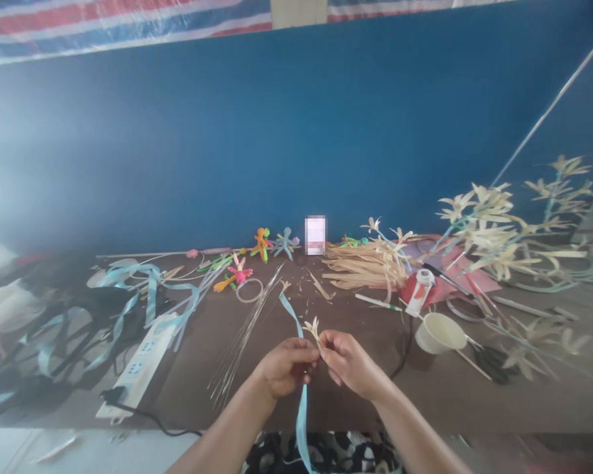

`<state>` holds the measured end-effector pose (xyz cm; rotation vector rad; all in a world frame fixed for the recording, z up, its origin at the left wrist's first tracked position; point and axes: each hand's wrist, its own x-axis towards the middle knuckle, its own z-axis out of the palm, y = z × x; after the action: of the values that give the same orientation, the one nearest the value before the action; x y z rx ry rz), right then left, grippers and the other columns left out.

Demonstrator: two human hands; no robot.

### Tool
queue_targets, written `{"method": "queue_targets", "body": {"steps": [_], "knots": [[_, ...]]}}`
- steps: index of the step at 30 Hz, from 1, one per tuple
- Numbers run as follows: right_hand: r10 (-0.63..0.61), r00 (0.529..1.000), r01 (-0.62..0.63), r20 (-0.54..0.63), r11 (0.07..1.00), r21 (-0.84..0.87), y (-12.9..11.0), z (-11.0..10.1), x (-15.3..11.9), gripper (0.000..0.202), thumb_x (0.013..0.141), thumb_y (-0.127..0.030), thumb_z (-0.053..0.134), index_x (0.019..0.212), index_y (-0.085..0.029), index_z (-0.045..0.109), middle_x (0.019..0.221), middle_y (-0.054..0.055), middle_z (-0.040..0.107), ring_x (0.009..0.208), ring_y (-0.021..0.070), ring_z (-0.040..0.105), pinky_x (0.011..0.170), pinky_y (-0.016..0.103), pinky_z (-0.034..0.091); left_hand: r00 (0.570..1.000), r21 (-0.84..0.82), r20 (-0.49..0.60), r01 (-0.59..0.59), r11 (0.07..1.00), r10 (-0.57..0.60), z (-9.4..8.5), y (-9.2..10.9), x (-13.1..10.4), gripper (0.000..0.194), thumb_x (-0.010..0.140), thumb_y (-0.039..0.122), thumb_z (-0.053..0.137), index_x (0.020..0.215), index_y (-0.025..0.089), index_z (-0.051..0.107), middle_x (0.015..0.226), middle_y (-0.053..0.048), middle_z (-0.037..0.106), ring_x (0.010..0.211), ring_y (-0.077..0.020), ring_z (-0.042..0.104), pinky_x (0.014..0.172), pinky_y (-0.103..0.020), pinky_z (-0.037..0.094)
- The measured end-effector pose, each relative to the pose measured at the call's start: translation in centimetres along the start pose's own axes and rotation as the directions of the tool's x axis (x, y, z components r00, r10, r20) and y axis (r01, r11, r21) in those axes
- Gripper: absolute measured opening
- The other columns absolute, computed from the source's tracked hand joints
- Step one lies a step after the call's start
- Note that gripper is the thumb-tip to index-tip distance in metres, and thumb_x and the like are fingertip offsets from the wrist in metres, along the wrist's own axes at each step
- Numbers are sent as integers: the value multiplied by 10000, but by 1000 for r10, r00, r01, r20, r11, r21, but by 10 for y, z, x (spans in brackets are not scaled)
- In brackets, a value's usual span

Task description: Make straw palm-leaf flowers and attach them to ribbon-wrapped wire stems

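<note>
A small cream flower [314, 329] with pointed petals stands upright between my two hands near the table's front. My right hand [348, 361] pinches it near its base. Fingers closed, my left hand [290, 363] meets the right one just below the bloom. A light blue ribbon [302, 421] runs behind and through the left hand, hanging over the table edge towards my lap; its upper end lies on the table beyond. The flower's lower end is hidden by the fingers.
Thin metal wires [247, 336] and a white power strip [141, 368] lie to the left. Dried leaf strips [358, 266], a white cup [439, 334], a glue bottle [422, 289] and finished flower stems [489, 230] are on the right. A blue panel [296, 131] stands behind.
</note>
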<state>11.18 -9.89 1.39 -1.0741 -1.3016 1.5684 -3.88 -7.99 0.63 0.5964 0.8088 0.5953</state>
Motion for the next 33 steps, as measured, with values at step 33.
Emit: {"method": "queue_targets", "body": {"steps": [33], "knots": [[22, 990, -16, -139, 999, 46, 15, 2, 7, 157, 722, -319, 499, 689, -168, 467, 462, -80, 382, 316, 28, 318, 296, 146, 209, 919, 445, -134, -279, 851, 371, 17, 2, -10, 223, 690, 354, 549, 652, 136, 522, 604, 11, 499, 557, -102, 461, 474, -197, 383]]}}
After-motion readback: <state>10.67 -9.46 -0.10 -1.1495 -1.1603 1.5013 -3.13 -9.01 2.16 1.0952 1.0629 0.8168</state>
